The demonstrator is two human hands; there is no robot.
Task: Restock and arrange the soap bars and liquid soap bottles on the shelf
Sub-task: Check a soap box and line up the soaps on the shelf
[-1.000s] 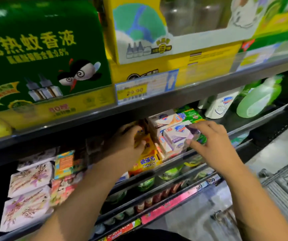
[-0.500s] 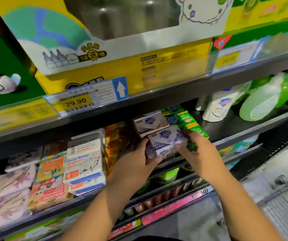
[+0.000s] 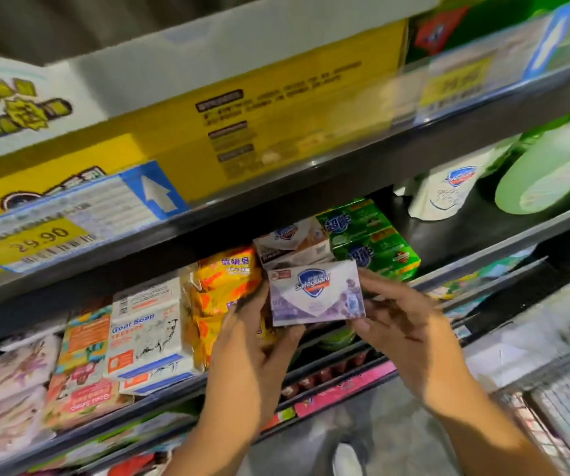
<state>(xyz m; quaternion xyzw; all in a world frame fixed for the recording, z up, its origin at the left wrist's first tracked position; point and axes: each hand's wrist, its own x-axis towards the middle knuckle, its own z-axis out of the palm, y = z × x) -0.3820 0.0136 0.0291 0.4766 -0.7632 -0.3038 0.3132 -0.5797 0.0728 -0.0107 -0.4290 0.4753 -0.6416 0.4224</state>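
Both arms reach up from the lower edge of the view. The left hand [image 3: 252, 348] is raised palm-up, and its grip is clamped on the lower left corner of a small purple-and-white cardboard soap bar box [image 3: 316, 293], with the fingertips up along the box's left side. The right hand [image 3: 404, 334] comes in from the right, its grip closed on the box's right edge: thumb at the upper corner, fingers curled under the lower one. The box is held face-up and slightly tilted, just in front of the front edge of the dark metal shelf [image 3: 517, 238], and does not rest on it.

Directly behind the box stands a stack of white-and-grey soap boxes [image 3: 290, 245], with green soap boxes [image 3: 369, 242] touching it on the right. Orange-and-yellow wrapped soap packs [image 3: 225, 283] sit just beside the left fingers, and a white goat-soap box [image 3: 146, 331] lies further left. Toward the shelf's right end, a white plastic liquid soap bottle [image 3: 448, 190] and a pale green bottle [image 3: 551, 176] lean backward. A yellow price tag [image 3: 36, 238] hangs on the shelf above, below a yellow carton [image 3: 276, 108].
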